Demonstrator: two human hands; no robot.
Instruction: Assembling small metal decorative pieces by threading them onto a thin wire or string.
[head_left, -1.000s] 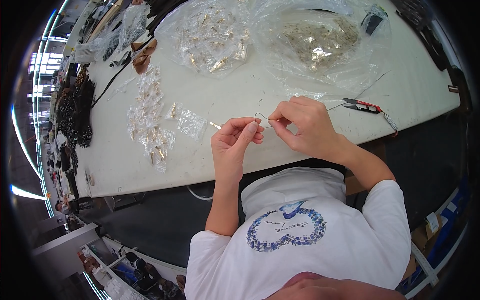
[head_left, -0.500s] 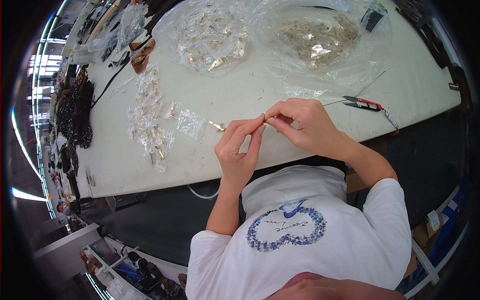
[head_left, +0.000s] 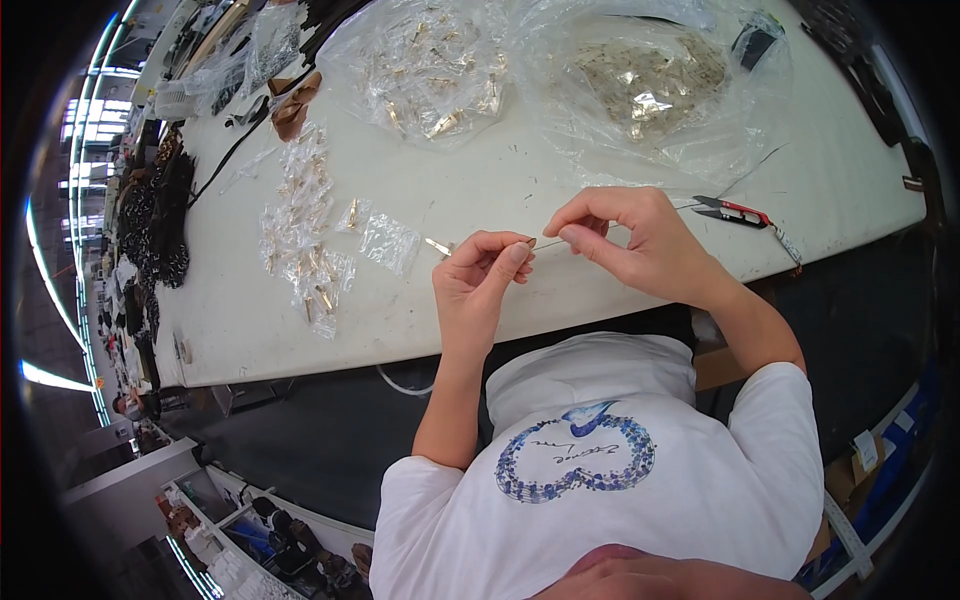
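Black cord straighter now between parted hands

The person is wearing a white short-sleeved T-shirt, its sleeves ending near the elbows; a speckled blue wreath print is encircling dark looping script, a curved blue motif adjoining it.

The thin dark cord looks smooth, though its exact material cannot be told; the small fitting appears to be of shiny golden metal. The large bag and the flat packet are of clear plastic, crinkled and very glossy — while the table has a smoother, rather matt white surface. The shirt is matt, softly wrinkled cloth.
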